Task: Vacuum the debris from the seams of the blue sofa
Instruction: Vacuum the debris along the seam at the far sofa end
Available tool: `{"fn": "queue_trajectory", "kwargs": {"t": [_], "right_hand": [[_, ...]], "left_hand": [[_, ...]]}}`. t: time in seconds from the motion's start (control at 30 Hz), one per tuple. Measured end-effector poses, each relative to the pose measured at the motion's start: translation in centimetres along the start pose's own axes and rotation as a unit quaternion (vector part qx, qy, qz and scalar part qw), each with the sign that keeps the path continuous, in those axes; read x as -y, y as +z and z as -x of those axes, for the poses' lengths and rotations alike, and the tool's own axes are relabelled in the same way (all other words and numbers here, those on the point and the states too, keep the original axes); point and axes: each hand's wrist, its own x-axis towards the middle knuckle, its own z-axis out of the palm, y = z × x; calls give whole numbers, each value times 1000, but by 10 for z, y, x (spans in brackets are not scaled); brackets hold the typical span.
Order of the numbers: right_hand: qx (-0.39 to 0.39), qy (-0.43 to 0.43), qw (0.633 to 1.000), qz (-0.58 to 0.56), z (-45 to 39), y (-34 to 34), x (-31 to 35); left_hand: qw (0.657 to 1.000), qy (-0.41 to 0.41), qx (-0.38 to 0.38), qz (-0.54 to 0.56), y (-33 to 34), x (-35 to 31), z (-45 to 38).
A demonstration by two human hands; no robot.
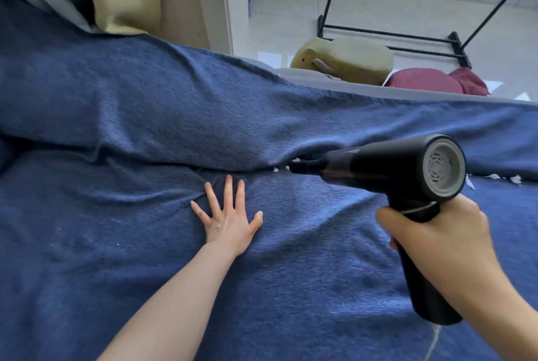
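blue sofa (pixel 145 244): fills most of the view under a dark blue textured cover; the seat runs across the foreground and the backrest rises behind it.
seam (pixel 163 160): the fold where seat meets backrest, crossing the view from left to right; this is the work line.
handheld vacuum (pixel 407 168): black, pistol-shaped, barrel lying nearly level and aimed left; a thin white cord trails from the base of the grip.
right hand (pixel 436 241): wraps the vacuum's grip from the right, fingers curled firmly round it; wrist bent so the barrel points along the seam.
left hand (pixel 228 219): lies palm-down on the seat just in front of the seam, fingers spread wide and straight, holding nothing; forearm extends straight from the lower edge. judged to be pressing the cushion to open the fold.
nozzle (pixel 302 166): narrow tip sits in the seam, right of the left hand.
debris (pixel 506 177): small white scraps lie in the seam right of the vacuum body; a few more sit beside the nozzle tip.
current step: suction pass along the seam, partly done by judgement.
next move: requires keeping the tip down in the fold, and a pass back over the scraps at the right.
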Motion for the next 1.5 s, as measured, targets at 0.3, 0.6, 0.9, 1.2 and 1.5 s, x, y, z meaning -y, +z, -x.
{"fn": "queue_trajectory", "kwargs": {"t": [0.3,0.6,0.9,1.2,1.5], "right_hand": [[23,-1,999,-35,-3,18,-8],[38,-17,998,-57,5,24,-6],[38,58,992,-110,11,49,-5],[32,108,985,-129,18,37,-18],[3,121,985,-125,1,30,-34]], "left_hand": [[1000,-1,-3,-13,8,-2,3],[999,3,-12,-43,17,1,4],[998,7,-11,-55,18,2,9],[998,4,-6,-56,16,2,9],[996,83,-10,-35,-2,-26,-2]]}}
